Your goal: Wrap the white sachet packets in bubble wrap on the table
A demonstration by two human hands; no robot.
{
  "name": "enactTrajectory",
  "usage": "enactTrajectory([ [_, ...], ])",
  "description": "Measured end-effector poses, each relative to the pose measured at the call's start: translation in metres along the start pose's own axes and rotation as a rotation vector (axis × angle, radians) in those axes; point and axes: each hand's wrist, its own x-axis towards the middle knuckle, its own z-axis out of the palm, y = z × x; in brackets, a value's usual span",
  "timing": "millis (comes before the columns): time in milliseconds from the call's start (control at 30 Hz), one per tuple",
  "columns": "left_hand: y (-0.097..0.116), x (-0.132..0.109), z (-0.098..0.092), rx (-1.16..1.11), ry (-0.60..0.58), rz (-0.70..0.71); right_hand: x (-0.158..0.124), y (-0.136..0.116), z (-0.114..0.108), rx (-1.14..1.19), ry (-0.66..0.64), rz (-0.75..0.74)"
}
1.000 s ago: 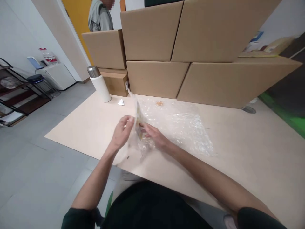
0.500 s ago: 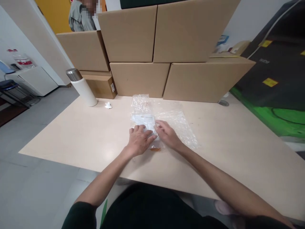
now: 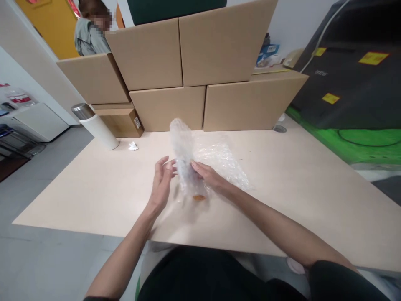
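Observation:
A clear bubble wrap bundle (image 3: 182,144) stands partly raised off the table, its upper end tilted to the left. My right hand (image 3: 209,174) pinches its right side between thumb and fingers. At the left side is my left hand (image 3: 163,180), fingers apart and curved, with the fingertips at the wrap's edge. Something pale shows dimly through the plastic, too blurred to name. An orange-brown patch (image 3: 198,197) appears at the bundle's lower end. To the right, more loose clear wrap (image 3: 224,161) lies spread on the table.
Cardboard boxes (image 3: 166,109) are stacked along the table's (image 3: 282,200) back edge. A white bottle (image 3: 99,131) with a steel cap stands at the back left, near a crumpled white scrap (image 3: 133,146). Behind the boxes is another person (image 3: 90,35).
The wrap lay flat under both hands; now its left part is lifted and folded up, held by my right hand. My left hand has moved off to the left. The view has shifted.

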Motion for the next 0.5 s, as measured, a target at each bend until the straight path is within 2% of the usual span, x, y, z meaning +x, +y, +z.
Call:
enactTrajectory([
  [100,0.002,0.004,0.033,0.115,-0.239,0.187,-0.009,0.001,-0.014,0.227,0.011,0.001],
  [200,-0.003,0.009,0.063,0.363,-0.433,0.304,-0.021,0.008,-0.04,0.272,0.103,0.023],
  [333,-0.013,0.013,0.092,0.721,-0.607,0.307,-0.03,0.024,-0.086,-0.005,0.377,-0.084],
  [433,-0.022,0.015,0.103,0.866,-0.67,0.337,-0.022,0.032,-0.112,-0.218,0.596,-0.126],
  [500,-0.029,0.015,0.107,0.913,-0.673,0.372,-0.01,0.031,-0.118,-0.22,0.629,-0.071],
])
